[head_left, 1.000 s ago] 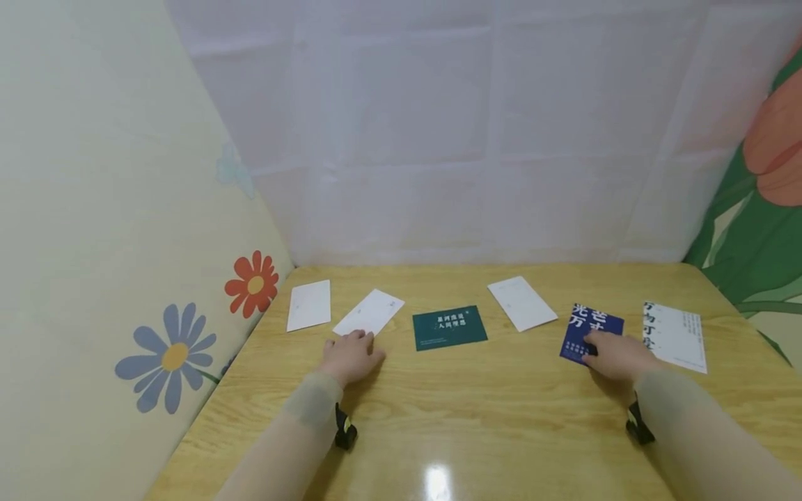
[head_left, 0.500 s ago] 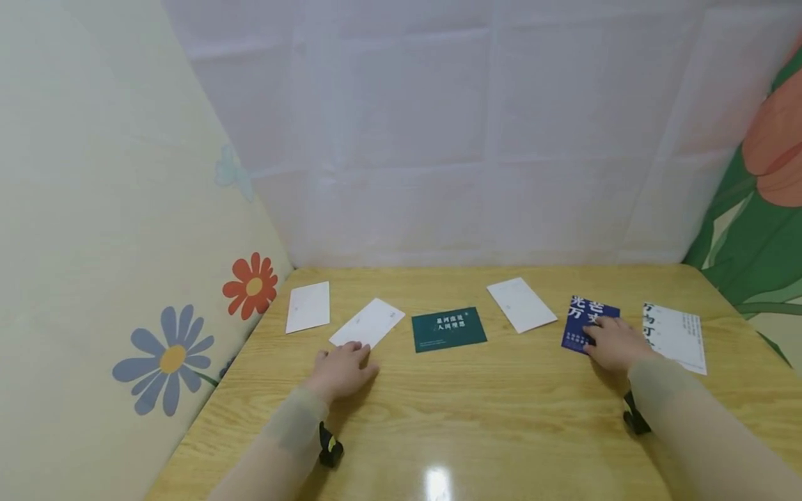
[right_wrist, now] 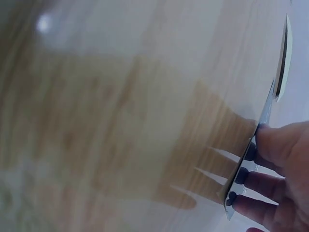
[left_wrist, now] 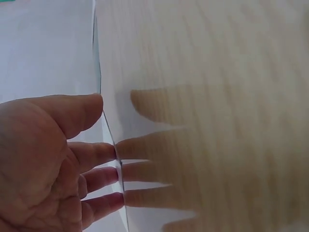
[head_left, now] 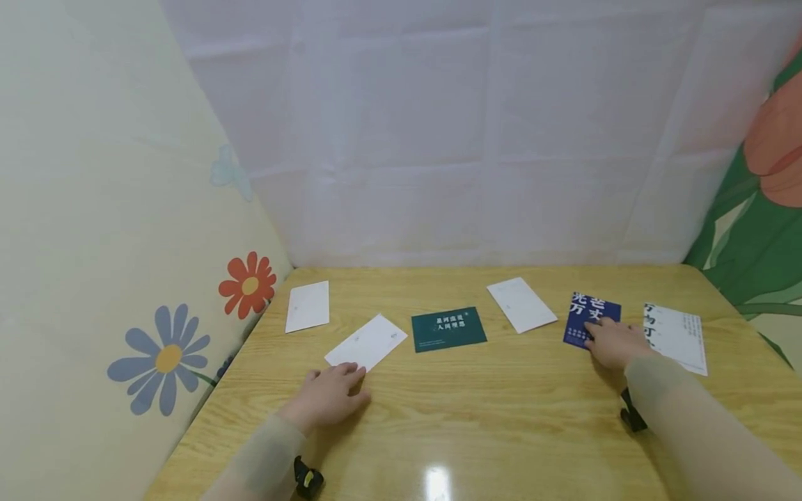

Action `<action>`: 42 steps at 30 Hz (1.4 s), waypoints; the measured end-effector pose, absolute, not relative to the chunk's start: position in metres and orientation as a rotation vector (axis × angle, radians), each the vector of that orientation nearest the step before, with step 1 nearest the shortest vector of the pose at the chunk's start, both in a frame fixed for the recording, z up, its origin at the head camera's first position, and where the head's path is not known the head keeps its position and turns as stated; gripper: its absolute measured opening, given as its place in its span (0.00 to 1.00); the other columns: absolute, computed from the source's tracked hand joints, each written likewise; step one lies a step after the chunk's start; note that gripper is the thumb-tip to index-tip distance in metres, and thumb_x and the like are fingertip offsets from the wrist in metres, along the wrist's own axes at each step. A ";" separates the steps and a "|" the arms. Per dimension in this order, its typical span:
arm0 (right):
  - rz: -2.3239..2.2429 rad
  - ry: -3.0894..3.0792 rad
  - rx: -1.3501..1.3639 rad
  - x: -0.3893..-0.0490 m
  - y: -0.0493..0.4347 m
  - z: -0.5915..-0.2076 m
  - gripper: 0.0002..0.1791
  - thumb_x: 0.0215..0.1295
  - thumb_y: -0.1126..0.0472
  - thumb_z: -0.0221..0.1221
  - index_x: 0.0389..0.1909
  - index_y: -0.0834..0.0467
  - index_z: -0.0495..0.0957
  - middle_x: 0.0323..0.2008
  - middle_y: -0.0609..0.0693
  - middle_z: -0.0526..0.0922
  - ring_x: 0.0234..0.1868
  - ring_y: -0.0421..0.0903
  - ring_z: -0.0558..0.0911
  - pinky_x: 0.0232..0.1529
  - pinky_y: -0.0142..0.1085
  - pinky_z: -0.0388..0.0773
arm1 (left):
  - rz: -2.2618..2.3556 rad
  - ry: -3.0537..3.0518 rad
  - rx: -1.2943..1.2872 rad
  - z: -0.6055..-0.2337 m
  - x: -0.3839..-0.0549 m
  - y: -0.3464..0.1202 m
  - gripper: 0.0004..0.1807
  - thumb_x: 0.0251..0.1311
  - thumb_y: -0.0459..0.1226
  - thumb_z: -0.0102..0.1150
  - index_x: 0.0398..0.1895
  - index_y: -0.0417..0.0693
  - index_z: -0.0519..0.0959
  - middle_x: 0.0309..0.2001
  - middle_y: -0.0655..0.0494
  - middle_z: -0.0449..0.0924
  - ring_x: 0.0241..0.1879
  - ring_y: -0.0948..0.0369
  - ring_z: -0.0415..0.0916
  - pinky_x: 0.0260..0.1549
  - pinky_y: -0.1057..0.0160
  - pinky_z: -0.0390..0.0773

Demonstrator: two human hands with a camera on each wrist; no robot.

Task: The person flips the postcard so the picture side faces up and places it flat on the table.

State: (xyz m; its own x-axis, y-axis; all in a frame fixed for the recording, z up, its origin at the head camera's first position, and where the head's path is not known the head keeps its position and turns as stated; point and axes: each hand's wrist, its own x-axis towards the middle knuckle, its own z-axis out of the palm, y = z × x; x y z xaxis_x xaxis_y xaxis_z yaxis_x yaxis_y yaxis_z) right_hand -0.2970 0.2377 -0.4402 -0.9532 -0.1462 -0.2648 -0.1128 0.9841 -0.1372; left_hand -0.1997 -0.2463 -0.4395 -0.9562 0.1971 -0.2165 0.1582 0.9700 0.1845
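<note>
In the head view, my left hand (head_left: 328,395) rests its fingertips on the near edge of a white card (head_left: 368,341) lying aslant on the wooden table. The left wrist view shows that hand (left_wrist: 53,159) with fingers stretched to the card's edge and the thumb apart from them. My right hand (head_left: 617,342) touches the lower right part of a blue card (head_left: 584,316) with white lettering. Up close in the right wrist view, the right hand's (right_wrist: 285,179) fingertips meet this card, seen almost edge-on. Part of the blue card is hidden beneath the hand.
A dark green card (head_left: 448,330) lies between the hands. White cards stand out at the far left (head_left: 308,307) and right of centre (head_left: 522,304). Beside my right hand is a white card with black lettering (head_left: 679,339). A white cloth (head_left: 401,139) hangs behind the table (head_left: 476,417).
The left hand and the slanted white card under its fingertips have slid toward me. The blue card has shifted slightly away from me, with the right hand on it. Other cards stay put.
</note>
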 end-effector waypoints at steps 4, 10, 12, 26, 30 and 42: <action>-0.166 2.844 -0.187 -0.297 0.236 -0.438 0.28 0.73 0.55 0.47 0.67 0.68 0.63 0.65 0.74 0.60 0.64 0.73 0.59 0.61 0.68 0.50 | 0.225 2.862 0.298 -0.436 -0.190 -0.246 0.33 0.64 0.55 0.54 0.65 0.45 0.72 0.65 0.45 0.68 0.63 0.43 0.64 0.57 0.33 0.55; -0.133 2.839 -0.192 -0.297 0.235 -0.436 0.27 0.73 0.55 0.47 0.66 0.69 0.64 0.64 0.74 0.60 0.64 0.72 0.60 0.60 0.68 0.53 | 0.174 2.814 0.342 -0.425 -0.175 -0.238 0.33 0.59 0.56 0.58 0.60 0.44 0.76 0.58 0.46 0.73 0.57 0.49 0.71 0.53 0.38 0.59; -0.127 2.835 -0.190 -0.297 0.235 -0.437 0.27 0.73 0.55 0.47 0.66 0.69 0.63 0.64 0.74 0.60 0.64 0.72 0.60 0.60 0.68 0.53 | 0.157 2.787 0.383 -0.422 -0.171 -0.234 0.32 0.58 0.57 0.59 0.59 0.45 0.77 0.56 0.48 0.74 0.55 0.51 0.72 0.52 0.39 0.59; -0.153 2.817 -0.168 -0.298 0.235 -0.437 0.28 0.74 0.56 0.47 0.67 0.68 0.62 0.65 0.74 0.59 0.65 0.72 0.59 0.60 0.67 0.52 | 0.087 2.609 0.849 -0.414 -0.154 -0.199 0.28 0.62 0.58 0.53 0.62 0.59 0.76 0.60 0.60 0.72 0.57 0.60 0.71 0.56 0.42 0.61; -0.163 2.820 -0.166 -0.298 0.235 -0.438 0.28 0.74 0.56 0.46 0.68 0.68 0.62 0.65 0.74 0.59 0.65 0.72 0.59 0.60 0.68 0.51 | 0.037 2.632 0.945 -0.417 -0.158 -0.187 0.27 0.63 0.58 0.52 0.63 0.61 0.75 0.61 0.61 0.72 0.59 0.60 0.70 0.55 0.41 0.63; -0.193 2.816 -0.157 -0.298 0.237 -0.439 0.28 0.74 0.55 0.46 0.69 0.67 0.60 0.66 0.74 0.57 0.65 0.73 0.58 0.61 0.68 0.49 | 0.095 2.543 1.055 -0.421 -0.169 -0.144 0.28 0.66 0.58 0.49 0.67 0.63 0.70 0.67 0.64 0.66 0.65 0.60 0.63 0.62 0.45 0.58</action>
